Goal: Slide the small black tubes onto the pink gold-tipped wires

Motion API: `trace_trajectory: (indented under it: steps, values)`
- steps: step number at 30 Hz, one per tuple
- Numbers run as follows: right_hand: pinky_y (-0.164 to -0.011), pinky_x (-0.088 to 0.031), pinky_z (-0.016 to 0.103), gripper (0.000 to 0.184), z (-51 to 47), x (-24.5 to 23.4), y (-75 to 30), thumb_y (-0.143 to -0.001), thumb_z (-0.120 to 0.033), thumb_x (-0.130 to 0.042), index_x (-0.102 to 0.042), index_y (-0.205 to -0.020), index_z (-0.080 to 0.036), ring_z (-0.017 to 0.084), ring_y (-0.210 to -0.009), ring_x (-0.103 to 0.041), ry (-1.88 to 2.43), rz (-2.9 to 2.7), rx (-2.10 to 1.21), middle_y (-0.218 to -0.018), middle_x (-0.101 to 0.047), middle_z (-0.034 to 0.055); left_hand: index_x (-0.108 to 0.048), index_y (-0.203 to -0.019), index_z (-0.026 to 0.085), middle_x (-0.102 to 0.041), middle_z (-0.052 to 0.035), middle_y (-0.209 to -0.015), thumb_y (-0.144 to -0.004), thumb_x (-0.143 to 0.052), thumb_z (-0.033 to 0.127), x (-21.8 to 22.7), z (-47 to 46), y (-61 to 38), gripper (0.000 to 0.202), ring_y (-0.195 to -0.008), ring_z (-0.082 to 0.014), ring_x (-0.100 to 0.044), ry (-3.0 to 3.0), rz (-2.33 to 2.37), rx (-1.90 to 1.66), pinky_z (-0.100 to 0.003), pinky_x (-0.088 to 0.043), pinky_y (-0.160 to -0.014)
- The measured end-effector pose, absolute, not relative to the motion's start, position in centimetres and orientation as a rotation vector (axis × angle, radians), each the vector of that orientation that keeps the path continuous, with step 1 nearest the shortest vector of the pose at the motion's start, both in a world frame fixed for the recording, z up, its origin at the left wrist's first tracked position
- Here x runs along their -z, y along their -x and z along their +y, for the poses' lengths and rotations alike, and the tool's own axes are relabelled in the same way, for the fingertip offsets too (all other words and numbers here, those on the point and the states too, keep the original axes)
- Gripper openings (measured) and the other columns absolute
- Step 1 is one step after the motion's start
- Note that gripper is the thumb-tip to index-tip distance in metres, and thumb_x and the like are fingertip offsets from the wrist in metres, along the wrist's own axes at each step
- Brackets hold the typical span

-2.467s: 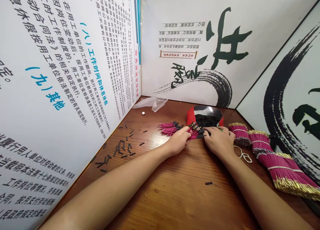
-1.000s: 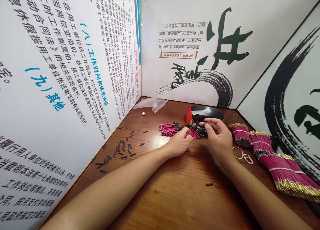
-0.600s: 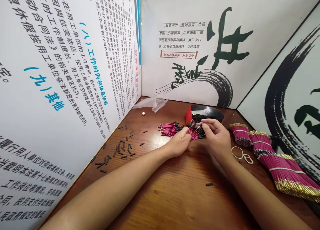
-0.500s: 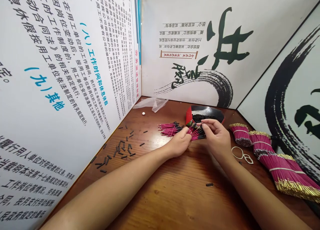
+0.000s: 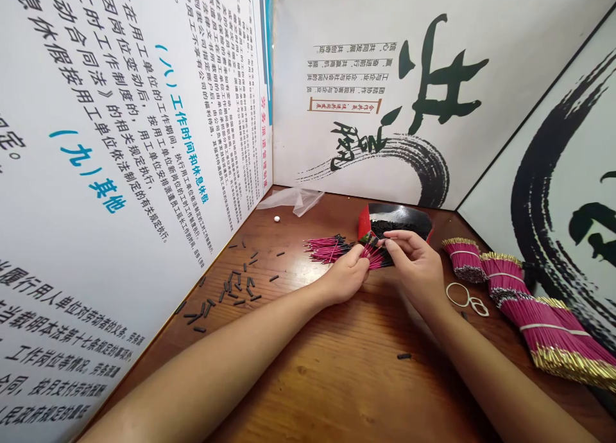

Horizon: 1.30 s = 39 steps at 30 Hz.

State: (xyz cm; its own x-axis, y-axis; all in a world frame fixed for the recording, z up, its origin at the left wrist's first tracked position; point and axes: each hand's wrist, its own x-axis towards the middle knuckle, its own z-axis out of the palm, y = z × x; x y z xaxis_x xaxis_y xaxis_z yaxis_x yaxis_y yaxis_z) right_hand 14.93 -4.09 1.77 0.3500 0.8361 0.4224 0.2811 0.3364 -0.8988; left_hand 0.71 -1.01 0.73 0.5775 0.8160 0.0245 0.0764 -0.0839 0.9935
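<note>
My left hand [image 5: 347, 275] is closed around a small fan of magenta wires [image 5: 372, 251], some of them with black ends. Thumb and fingertips of my right hand [image 5: 414, 258] are pinched together just right of these wires' tips; what lies between them is too small to make out. Beyond both hands, a red and black box [image 5: 364, 221] holds a heap of small black sleeves [image 5: 392, 227]. Left of my left hand lies a loose pile of magenta wires [image 5: 321, 250] with black sleeves on their ends.
Several loose black sleeves [image 5: 235, 282] are scattered on the wooden table [image 5: 308, 379] at left. Banded bundles of magenta wires with gold terminals [image 5: 553, 330] lie at right, beside white rubber bands [image 5: 457, 294]. A clear plastic bag [image 5: 308, 202] lies at the back, before printed panels [image 5: 356, 19].
My right hand's fingertips have shifted very slightly by the wire tips. My left hand keeps its hold on the wires, and the things on the table lie as before.
</note>
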Motion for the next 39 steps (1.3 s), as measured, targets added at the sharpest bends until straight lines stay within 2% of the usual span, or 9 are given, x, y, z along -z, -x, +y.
trace_trajectory:
  steps: [3, 7, 13, 28, 34, 39]
  values:
    - [-0.080, -0.050, 0.040, 0.025, -4.17, -1.57, -14.85, -0.081, -0.040, -0.065, -0.068, -0.098, -0.022, 0.023, -0.088, -0.069, 1.288, -1.293, -0.412, -0.094, -0.074, 0.0070, -0.038, -0.082, 0.021, -0.038, 0.0063, -0.061, -0.090, -0.035, 0.019, -0.60, -0.94, -0.71, 0.009, -0.054, -0.0091, -0.032, -1.499, 0.746, -0.746, -0.022, -0.028, -0.052]
    - [-0.082, -0.048, 0.040, 0.034, -4.16, -1.41, -14.66, -0.080, -0.039, -0.065, -0.064, -0.111, -0.023, 0.022, -0.091, -0.066, 1.352, -1.347, -0.259, -0.095, -0.073, 0.0056, -0.037, -0.081, 0.021, -0.038, 0.0064, -0.060, -0.090, -0.035, 0.019, -0.35, -0.77, -0.69, 0.009, -0.052, -0.0086, -0.031, -1.461, 0.743, -0.746, -0.021, -0.026, -0.050]
    - [-0.083, -0.045, 0.039, 0.025, -4.13, -1.23, -14.76, -0.080, -0.037, -0.066, -0.064, -0.101, -0.023, 0.023, -0.093, -0.065, 1.372, -1.393, -0.203, -0.097, -0.072, 0.0058, -0.036, -0.081, 0.021, -0.038, 0.0067, -0.059, -0.089, -0.036, 0.018, -0.43, -0.86, -0.71, 0.008, -0.051, -0.0081, -0.031, -1.433, 0.747, -0.752, -0.021, -0.026, -0.050]
    - [-0.086, -0.044, 0.039, 0.024, -3.83, -0.95, -15.30, -0.080, -0.035, -0.066, -0.066, -0.101, -0.023, 0.021, -0.091, -0.063, 1.307, -1.417, -0.303, -0.096, -0.070, 0.0040, -0.037, -0.083, 0.020, -0.037, 0.0066, -0.061, -0.091, -0.035, 0.018, -0.63, -1.10, -0.65, 0.008, -0.052, -0.0081, -0.030, -1.466, 0.692, -0.782, -0.022, -0.026, -0.051]
    - [-0.086, -0.045, 0.040, 0.022, -3.87, -1.00, -15.13, -0.080, -0.037, -0.065, -0.068, -0.098, -0.023, 0.023, -0.095, -0.059, 1.388, -1.421, -0.134, -0.097, -0.070, 0.0052, -0.040, -0.088, 0.019, -0.035, 0.0066, -0.062, -0.091, -0.035, 0.016, -0.72, -1.12, -0.66, 0.007, -0.052, -0.0078, -0.029, -1.456, 0.611, -0.829, -0.022, -0.025, -0.050]
    - [-0.081, -0.045, 0.038, 0.028, -3.84, -1.01, -15.04, -0.080, -0.038, -0.065, -0.068, -0.104, -0.023, 0.023, -0.096, -0.057, 1.396, -1.431, -0.049, -0.097, -0.070, 0.0054, -0.042, -0.091, 0.019, -0.036, 0.0066, -0.062, -0.092, -0.035, 0.017, -0.56, -0.99, -0.74, 0.007, -0.052, -0.0076, -0.029, -1.452, 0.609, -0.835, -0.022, -0.026, -0.050]
